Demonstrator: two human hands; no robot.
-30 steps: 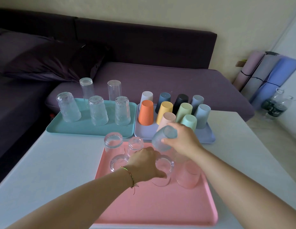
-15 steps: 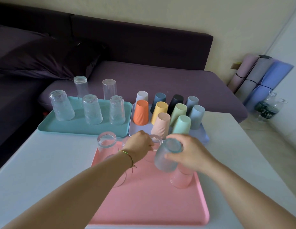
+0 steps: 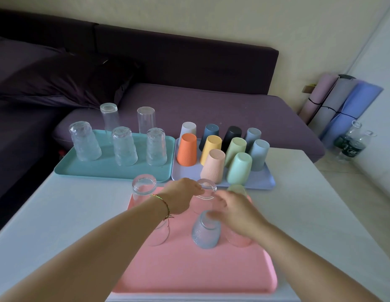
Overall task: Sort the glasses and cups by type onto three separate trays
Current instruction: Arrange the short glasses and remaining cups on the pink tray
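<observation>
While the left hand pinches a clear glass, blur hides the grip of the right hand.

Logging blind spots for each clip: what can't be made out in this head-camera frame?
- Head view: the right hand is motion-blurred, so whether it touches the blue glass is unclear.
- Head view: the left hand hides its own grip on the clear glass.
- Head view: the left forearm covers most of the near-left glass.
- Head view: labels on the bottles are too small to read.
</observation>
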